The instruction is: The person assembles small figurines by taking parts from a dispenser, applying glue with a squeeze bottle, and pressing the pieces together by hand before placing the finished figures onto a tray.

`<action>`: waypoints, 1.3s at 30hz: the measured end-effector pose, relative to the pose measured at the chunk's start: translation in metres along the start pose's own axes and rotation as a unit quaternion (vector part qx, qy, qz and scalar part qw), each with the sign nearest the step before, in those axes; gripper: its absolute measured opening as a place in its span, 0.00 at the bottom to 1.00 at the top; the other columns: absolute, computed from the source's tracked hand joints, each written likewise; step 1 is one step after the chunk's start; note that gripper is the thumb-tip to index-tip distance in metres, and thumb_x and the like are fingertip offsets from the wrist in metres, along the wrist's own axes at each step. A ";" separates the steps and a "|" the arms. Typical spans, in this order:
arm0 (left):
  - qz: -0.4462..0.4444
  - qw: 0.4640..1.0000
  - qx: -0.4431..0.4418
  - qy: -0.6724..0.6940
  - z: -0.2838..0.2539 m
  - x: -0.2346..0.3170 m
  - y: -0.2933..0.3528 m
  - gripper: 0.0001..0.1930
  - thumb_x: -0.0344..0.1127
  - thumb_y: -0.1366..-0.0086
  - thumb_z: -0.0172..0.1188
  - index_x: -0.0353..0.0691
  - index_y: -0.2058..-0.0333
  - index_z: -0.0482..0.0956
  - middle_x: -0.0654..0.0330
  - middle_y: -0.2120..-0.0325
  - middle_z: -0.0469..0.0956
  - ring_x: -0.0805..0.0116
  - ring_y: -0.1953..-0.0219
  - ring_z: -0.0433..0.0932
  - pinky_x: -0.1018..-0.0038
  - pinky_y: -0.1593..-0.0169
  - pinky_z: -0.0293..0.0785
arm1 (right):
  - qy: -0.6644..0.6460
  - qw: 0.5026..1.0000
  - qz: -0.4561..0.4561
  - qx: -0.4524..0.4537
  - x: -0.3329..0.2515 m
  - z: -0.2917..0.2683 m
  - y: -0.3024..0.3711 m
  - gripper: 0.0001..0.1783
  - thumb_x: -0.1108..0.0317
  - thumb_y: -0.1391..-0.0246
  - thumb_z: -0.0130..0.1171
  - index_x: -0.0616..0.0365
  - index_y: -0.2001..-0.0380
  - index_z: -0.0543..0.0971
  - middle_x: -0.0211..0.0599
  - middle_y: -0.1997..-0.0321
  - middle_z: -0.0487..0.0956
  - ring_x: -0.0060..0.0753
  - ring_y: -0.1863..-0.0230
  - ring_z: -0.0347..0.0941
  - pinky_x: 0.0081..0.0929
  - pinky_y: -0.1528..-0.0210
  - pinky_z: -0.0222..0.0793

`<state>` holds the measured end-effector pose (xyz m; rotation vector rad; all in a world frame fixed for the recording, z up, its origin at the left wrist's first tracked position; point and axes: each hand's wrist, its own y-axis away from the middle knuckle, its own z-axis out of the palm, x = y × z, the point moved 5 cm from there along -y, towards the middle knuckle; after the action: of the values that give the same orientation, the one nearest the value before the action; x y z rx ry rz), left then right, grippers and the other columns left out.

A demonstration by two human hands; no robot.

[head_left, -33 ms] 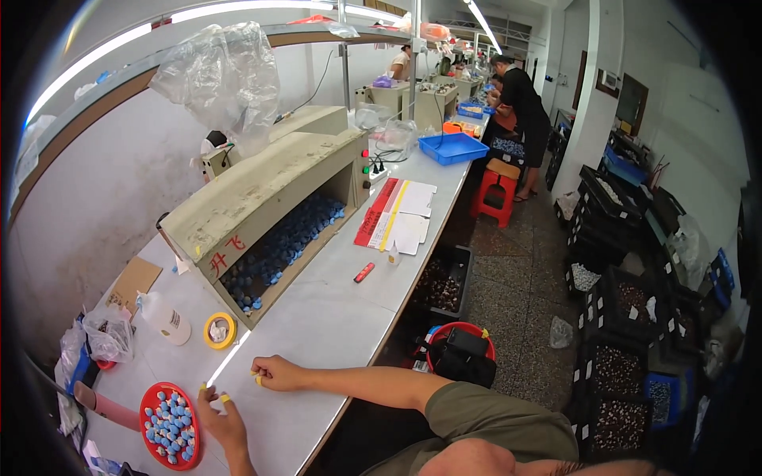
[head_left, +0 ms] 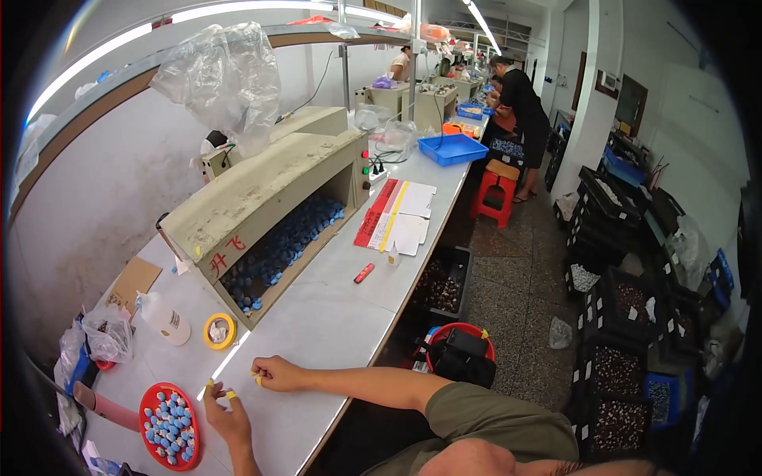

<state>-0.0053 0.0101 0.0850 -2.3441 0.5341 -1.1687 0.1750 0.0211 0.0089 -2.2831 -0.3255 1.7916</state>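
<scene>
My left hand (head_left: 228,414) is over the near end of the white table (head_left: 317,317), its fingers apart and nothing visible in them. Yellow wraps cover some of its fingertips. Just left of it stands a round red basket (head_left: 144,412) of small blue-and-white pieces (head_left: 169,428). My right hand (head_left: 276,373) is closed, fingers curled, also with yellow wraps; whatever it may hold is hidden. A roll of yellow tape (head_left: 231,330) lies beyond both hands, beside a white bottle (head_left: 168,321).
A long beige box machine (head_left: 270,190) holds many blue pieces (head_left: 290,246). Past it lie a red marker-like stick (head_left: 364,273), a flattened carton (head_left: 401,214) and a blue tray (head_left: 452,149). Black crates (head_left: 623,381) line the aisle at right; a red stool (head_left: 494,198) and people are farther off.
My left hand has shifted slightly right, away from the red basket. The right hand stays in place.
</scene>
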 end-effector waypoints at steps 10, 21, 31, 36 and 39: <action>-0.077 0.987 -0.016 0.138 0.041 -0.037 0.014 0.19 0.23 0.41 0.53 0.31 0.50 0.69 0.61 0.68 0.76 0.74 0.68 0.72 0.80 0.68 0.64 | 0.013 1.000 0.008 -0.012 -0.003 -0.001 0.002 0.10 0.76 0.53 0.56 0.64 0.66 0.72 0.33 0.78 0.73 0.19 0.77 0.65 0.22 0.73 0.64; -0.129 0.975 -0.027 0.178 0.044 -0.047 0.016 0.18 0.23 0.40 0.51 0.29 0.50 0.68 0.60 0.66 0.75 0.77 0.68 0.69 0.82 0.64 0.67 | -0.004 1.000 0.013 -0.002 -0.005 0.000 0.003 0.10 0.75 0.53 0.56 0.64 0.65 0.71 0.31 0.77 0.73 0.18 0.76 0.65 0.21 0.72 0.64; -0.165 0.963 -0.029 0.211 0.049 -0.054 0.017 0.17 0.21 0.40 0.48 0.30 0.51 0.68 0.61 0.68 0.74 0.78 0.70 0.70 0.83 0.64 0.69 | -0.004 1.000 0.010 -0.003 -0.006 -0.001 0.004 0.10 0.75 0.52 0.56 0.65 0.65 0.71 0.31 0.78 0.72 0.18 0.77 0.63 0.21 0.72 0.63; -0.164 0.964 -0.031 0.208 0.050 -0.058 0.017 0.17 0.21 0.40 0.48 0.30 0.51 0.68 0.61 0.68 0.74 0.78 0.70 0.70 0.83 0.65 0.69 | -0.004 1.000 0.010 -0.003 -0.007 0.000 0.003 0.10 0.74 0.52 0.56 0.64 0.66 0.71 0.31 0.79 0.72 0.18 0.77 0.63 0.22 0.73 0.63; -0.168 0.962 -0.029 0.213 0.050 -0.057 0.017 0.17 0.21 0.40 0.48 0.30 0.51 0.68 0.61 0.68 0.74 0.78 0.70 0.71 0.82 0.65 0.69 | -0.012 1.000 0.009 -0.003 -0.006 0.000 0.003 0.10 0.74 0.52 0.57 0.64 0.66 0.71 0.31 0.79 0.72 0.18 0.77 0.63 0.22 0.73 0.63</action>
<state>0.0014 0.0378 0.0127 -2.2939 0.3137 -1.8597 0.1732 0.0163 0.0138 -2.2759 -0.3152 1.8311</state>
